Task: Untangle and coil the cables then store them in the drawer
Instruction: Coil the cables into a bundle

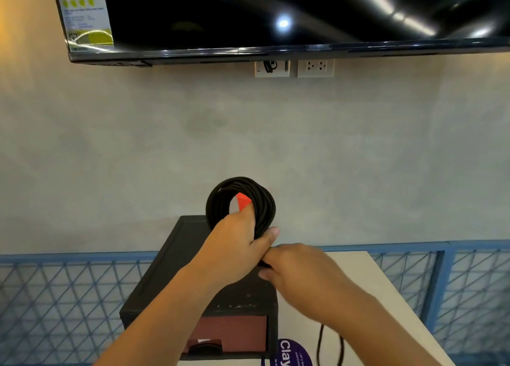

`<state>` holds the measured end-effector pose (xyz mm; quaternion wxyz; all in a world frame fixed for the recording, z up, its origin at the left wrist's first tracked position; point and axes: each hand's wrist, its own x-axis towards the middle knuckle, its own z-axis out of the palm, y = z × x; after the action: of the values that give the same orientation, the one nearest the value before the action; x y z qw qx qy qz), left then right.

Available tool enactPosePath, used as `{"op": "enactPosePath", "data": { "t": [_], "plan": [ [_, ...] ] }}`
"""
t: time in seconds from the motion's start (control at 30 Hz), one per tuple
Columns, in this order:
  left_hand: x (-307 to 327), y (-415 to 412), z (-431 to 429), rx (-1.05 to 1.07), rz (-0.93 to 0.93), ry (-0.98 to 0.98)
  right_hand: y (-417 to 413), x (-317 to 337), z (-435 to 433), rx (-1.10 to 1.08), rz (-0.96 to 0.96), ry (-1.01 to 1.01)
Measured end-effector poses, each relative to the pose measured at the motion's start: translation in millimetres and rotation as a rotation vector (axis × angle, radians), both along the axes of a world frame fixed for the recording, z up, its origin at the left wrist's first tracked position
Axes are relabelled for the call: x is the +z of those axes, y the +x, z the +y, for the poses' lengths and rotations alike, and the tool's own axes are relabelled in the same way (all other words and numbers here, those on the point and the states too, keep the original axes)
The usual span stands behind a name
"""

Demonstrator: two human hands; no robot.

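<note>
A TV (pixel 276 12) fills 12 o'clock. The drawer (pixel 229 335), shut, sits at 6 in a black box (pixel 171 258). The coil (pixel 240 204) is held up dead centre, clamped by the left hand (pixel 234 244). The right hand (pixel 300 266) is blurred; its grip can't be told. A loose tail (pixel 320 343) at 5 is cut off, so it could probably snag and the loops get pulled loose.

Left hand (pixel 234 244) and right hand (pixel 300 269): both bare, no gloves, rings or watch visible. Both forearms are uncovered to the frame edge; no sleeves in view.
</note>
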<state>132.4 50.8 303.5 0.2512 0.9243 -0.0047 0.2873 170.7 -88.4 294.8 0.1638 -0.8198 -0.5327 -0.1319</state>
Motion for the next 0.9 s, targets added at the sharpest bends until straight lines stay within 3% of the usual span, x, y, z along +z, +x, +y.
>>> {"op": "enactPosePath", "data": {
  "t": [0.13, 0.3, 0.47, 0.57, 0.9],
  "plan": [
    [11, -3, -4, -0.055, 0.113, -0.161, 4, 17, -11, 0.019, -0.404, -0.050],
    [15, -19, -7, -0.501, 0.461, -0.559, 23, 33, -25, 0.056, -0.722, 0.163],
    [20, -24, -18, -0.667, 0.467, -0.730, 34, 37, -31, 0.109, -0.787, 0.367],
    [21, -25, -20, -0.744, 0.463, -0.841, 40, 33, -35, 0.100, -0.642, 0.453],
    [9, -18, -6, -0.963, 0.422, -1.097, 39, 21, -38, 0.225, 0.329, 0.455]
  ]
}}
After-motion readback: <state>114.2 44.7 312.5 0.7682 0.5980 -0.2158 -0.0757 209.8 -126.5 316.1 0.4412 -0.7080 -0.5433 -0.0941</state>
